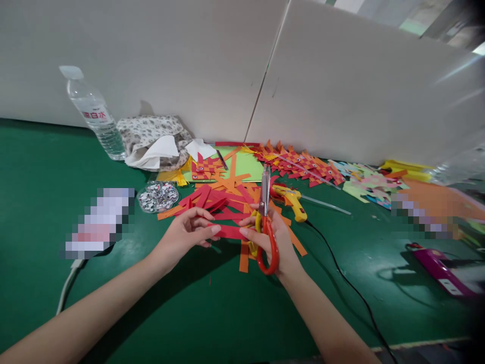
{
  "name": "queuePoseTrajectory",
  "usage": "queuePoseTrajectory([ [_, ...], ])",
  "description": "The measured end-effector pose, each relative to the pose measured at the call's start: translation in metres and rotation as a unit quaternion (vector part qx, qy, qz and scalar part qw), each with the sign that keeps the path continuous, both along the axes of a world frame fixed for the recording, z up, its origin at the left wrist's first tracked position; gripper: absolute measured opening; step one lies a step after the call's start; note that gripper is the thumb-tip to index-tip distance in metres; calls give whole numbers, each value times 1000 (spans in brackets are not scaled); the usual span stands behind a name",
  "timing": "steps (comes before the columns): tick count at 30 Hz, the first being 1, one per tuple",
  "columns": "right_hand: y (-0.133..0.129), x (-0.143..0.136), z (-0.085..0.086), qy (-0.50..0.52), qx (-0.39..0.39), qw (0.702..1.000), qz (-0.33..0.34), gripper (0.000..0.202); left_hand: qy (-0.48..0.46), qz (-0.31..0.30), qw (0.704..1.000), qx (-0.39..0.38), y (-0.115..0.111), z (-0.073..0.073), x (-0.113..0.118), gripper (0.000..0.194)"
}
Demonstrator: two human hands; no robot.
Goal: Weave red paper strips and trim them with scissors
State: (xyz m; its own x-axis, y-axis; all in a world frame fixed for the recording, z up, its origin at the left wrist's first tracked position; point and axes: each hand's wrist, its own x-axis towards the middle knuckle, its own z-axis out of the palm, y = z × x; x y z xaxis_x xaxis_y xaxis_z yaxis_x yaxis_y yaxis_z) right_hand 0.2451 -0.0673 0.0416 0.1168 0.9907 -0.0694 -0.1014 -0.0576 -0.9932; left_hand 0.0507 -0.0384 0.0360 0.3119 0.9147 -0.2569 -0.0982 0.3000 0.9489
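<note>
A short red paper strip [230, 232] is stretched level between my two hands. My left hand [194, 228] pinches its left end between thumb and fingers. The right end is pinched by my right hand [271, 235], which also carries a pair of scissors [268, 242] with red and yellow handles, blades pointing away from me. Just beyond my fingers lies a loose pile of red and orange paper strips [237, 199]. Woven red and orange paper fish [206, 168] rest behind it on a light green sheet [248, 173], and more woven pieces [303, 164] are heaped to the right.
A yellow glue gun [291, 201] with a black cord lies right of the pile. On the left are a water bottle [94, 116], a tissue pouch [151, 134], a dish of googly eyes [158, 196] and a blurred phone [100, 222]. A purple power strip [441, 273] sits far right.
</note>
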Motion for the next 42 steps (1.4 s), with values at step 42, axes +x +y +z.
queuePoseTrajectory([
  [42,-1,-1,1,-21,-17,999,25,55,-90,39,995,0,5,-3,-6,26],
])
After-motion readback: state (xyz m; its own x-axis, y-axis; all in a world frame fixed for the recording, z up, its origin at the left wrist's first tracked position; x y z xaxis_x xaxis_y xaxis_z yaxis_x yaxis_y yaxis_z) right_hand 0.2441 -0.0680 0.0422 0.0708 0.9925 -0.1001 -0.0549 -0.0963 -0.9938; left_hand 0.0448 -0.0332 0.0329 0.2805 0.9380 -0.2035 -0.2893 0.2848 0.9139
